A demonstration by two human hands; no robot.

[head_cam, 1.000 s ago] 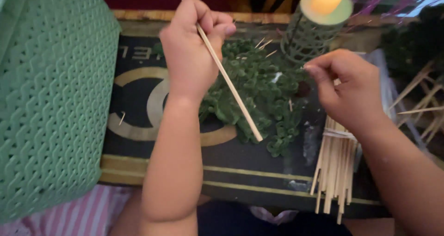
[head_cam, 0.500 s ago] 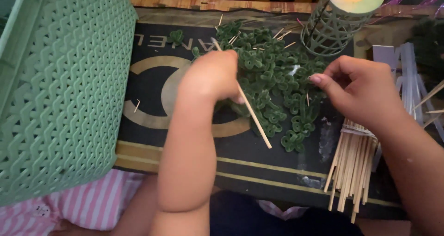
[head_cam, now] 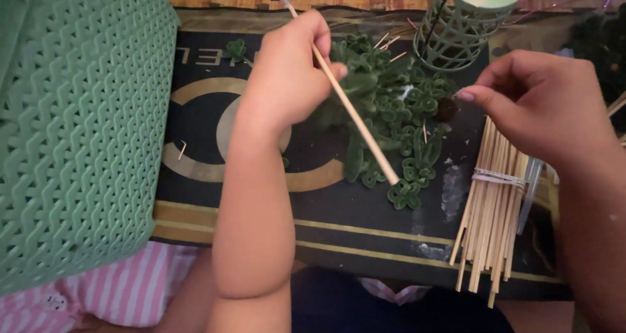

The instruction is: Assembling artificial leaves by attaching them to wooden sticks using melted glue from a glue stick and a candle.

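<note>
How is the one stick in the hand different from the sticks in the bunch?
The single stick is held slanting in the left hand, above the green pieces; the bundle of sticks lies flat on the black board. The single stick is loose; the bundle is tied with a band. Both are thin, pale wood.

A large pale green woven-pattern plastic basket (head_cam: 72, 131) filled the left side, its wall rising over the edge of a black board with gold rings and bands (head_cam: 215, 144). At the top stood a green wire-lattice holder (head_cam: 460, 33) with a pale disc on top. Pink-and-white striped cloth (head_cam: 124, 287) showed at the lower left, under the basket.
</note>
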